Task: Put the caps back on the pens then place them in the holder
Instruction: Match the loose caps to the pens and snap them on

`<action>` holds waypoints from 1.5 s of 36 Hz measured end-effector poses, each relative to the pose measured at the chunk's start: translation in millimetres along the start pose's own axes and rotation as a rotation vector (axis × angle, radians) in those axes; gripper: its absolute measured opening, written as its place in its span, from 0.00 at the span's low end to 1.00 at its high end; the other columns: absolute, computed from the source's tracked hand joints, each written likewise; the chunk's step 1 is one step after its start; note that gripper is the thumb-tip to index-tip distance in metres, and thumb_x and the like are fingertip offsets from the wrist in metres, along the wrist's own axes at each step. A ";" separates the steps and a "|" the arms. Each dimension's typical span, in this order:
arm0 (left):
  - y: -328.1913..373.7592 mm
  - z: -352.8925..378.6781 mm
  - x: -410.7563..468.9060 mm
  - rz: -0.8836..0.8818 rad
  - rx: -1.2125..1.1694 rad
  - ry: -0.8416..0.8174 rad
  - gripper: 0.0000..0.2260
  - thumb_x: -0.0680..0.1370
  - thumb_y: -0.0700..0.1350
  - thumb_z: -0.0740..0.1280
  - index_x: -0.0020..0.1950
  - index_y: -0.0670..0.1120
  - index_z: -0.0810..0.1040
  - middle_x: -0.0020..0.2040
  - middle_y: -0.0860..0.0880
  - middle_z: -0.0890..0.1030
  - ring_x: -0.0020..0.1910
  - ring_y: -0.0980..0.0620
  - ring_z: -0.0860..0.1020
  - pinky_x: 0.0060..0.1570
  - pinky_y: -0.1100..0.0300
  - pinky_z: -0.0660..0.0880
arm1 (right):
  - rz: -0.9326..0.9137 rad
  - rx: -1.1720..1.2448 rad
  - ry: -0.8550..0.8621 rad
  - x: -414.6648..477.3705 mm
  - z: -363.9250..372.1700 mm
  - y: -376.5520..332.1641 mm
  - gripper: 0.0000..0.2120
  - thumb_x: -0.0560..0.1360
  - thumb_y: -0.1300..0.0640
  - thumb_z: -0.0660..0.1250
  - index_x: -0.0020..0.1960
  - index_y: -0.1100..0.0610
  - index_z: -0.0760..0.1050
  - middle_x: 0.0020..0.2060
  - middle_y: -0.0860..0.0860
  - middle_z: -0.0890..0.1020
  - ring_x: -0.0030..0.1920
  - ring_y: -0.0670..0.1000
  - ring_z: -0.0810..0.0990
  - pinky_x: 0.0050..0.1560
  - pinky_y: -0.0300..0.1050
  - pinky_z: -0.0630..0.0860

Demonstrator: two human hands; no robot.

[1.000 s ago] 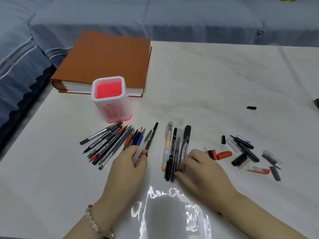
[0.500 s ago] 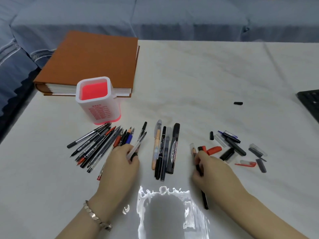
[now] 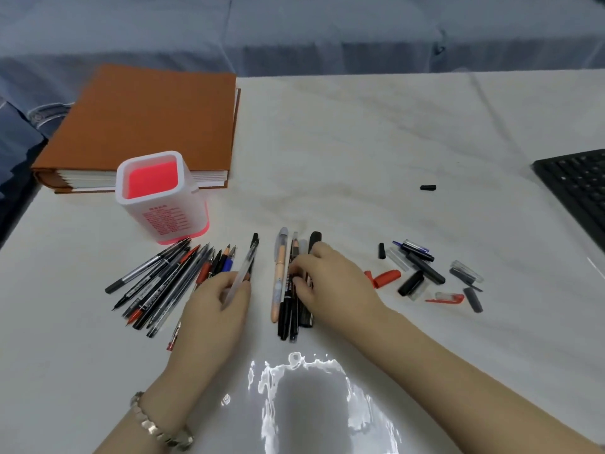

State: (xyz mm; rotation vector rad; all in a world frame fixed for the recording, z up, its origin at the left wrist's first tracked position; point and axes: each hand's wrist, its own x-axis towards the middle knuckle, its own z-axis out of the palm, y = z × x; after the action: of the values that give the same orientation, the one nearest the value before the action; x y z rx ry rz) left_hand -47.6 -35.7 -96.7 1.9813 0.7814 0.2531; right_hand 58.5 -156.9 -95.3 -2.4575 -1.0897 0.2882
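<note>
A white pen holder (image 3: pixel 170 221) with a pink inside stands upright at the left. Below it lie several uncapped pens (image 3: pixel 157 286) fanned out on the table. My left hand (image 3: pixel 212 309) grips a translucent pen (image 3: pixel 244 271) that points up and away. A middle row of pens (image 3: pixel 280 283) lies side by side. My right hand (image 3: pixel 330 280) rests over that row, thumb and forefinger pinching a dark pen (image 3: pixel 295 247) with a brownish tip. Loose caps (image 3: pixel 422 273), black, clear and grey, lie to the right, with a red cap (image 3: pixel 388 277) nearest my right hand.
An orange book (image 3: pixel 147 126) lies behind the holder. A single black cap (image 3: pixel 428 187) sits apart at the right back. A black keyboard (image 3: pixel 579 185) reaches in from the right edge. Glare marks the white table (image 3: pixel 360 142) near me. A blue sofa runs behind it.
My right hand has carried the dark pen from beside the red cap leftward into the middle row. My left hand keeps its grip on the translucent pen, almost unmoved.
</note>
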 end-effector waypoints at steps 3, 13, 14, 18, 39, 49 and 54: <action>8.9 6.2 1.9 0.022 -0.053 -0.050 0.09 0.78 0.44 0.61 0.40 0.49 0.78 0.32 0.45 0.76 0.30 0.59 0.72 0.31 0.69 0.67 | -0.005 0.047 0.024 -19.3 -20.1 14.9 0.11 0.76 0.57 0.59 0.56 0.55 0.76 0.49 0.53 0.75 0.49 0.54 0.75 0.46 0.47 0.71; 37.5 36.6 -2.9 0.014 -0.261 -0.142 0.10 0.75 0.41 0.65 0.37 0.53 0.80 0.33 0.53 0.83 0.26 0.63 0.72 0.30 0.73 0.69 | 0.309 -0.163 0.007 -69.3 -84.4 110.9 0.07 0.73 0.55 0.65 0.50 0.51 0.78 0.42 0.46 0.73 0.44 0.46 0.69 0.41 0.43 0.68; 38.8 38.5 -3.7 0.004 -0.281 -0.145 0.10 0.75 0.41 0.65 0.37 0.53 0.80 0.32 0.56 0.82 0.26 0.64 0.72 0.29 0.74 0.69 | 0.305 -0.150 -0.029 -70.2 -86.1 115.3 0.07 0.72 0.53 0.66 0.50 0.50 0.78 0.42 0.46 0.73 0.44 0.47 0.70 0.42 0.43 0.68; 40.6 41.5 -5.6 -0.010 -0.289 -0.150 0.14 0.75 0.40 0.65 0.34 0.56 0.81 0.34 0.54 0.83 0.25 0.62 0.71 0.26 0.73 0.68 | 0.200 -0.173 -0.084 -70.4 -72.1 122.5 0.09 0.73 0.50 0.66 0.52 0.50 0.79 0.49 0.47 0.76 0.54 0.50 0.73 0.48 0.44 0.71; 58.0 37.4 -14.8 -0.070 -0.357 -0.243 0.07 0.75 0.40 0.66 0.42 0.48 0.82 0.32 0.53 0.82 0.25 0.61 0.71 0.25 0.72 0.66 | 0.397 1.275 0.466 -47.2 -74.8 52.1 0.07 0.73 0.65 0.65 0.46 0.54 0.77 0.34 0.49 0.85 0.31 0.44 0.79 0.33 0.31 0.76; 59.3 30.8 -20.3 -0.022 -0.413 -0.266 0.08 0.74 0.39 0.67 0.41 0.51 0.82 0.28 0.54 0.81 0.25 0.61 0.70 0.27 0.72 0.68 | 0.412 1.320 0.448 -37.8 -57.5 27.2 0.06 0.71 0.61 0.67 0.44 0.51 0.79 0.35 0.48 0.86 0.37 0.44 0.82 0.39 0.33 0.78; 57.7 29.6 -20.9 -0.002 -0.383 -0.260 0.09 0.74 0.40 0.67 0.40 0.54 0.82 0.28 0.55 0.81 0.26 0.60 0.70 0.29 0.71 0.69 | 0.367 1.270 0.411 -38.7 -57.5 21.0 0.08 0.71 0.62 0.67 0.43 0.50 0.80 0.35 0.47 0.86 0.37 0.43 0.82 0.38 0.32 0.78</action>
State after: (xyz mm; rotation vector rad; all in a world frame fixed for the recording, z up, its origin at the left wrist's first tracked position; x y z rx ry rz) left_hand -25.5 -89.1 -60.7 1.6107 0.5219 0.1280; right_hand 66.7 -215.7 -53.8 -1.4069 -0.1109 0.3925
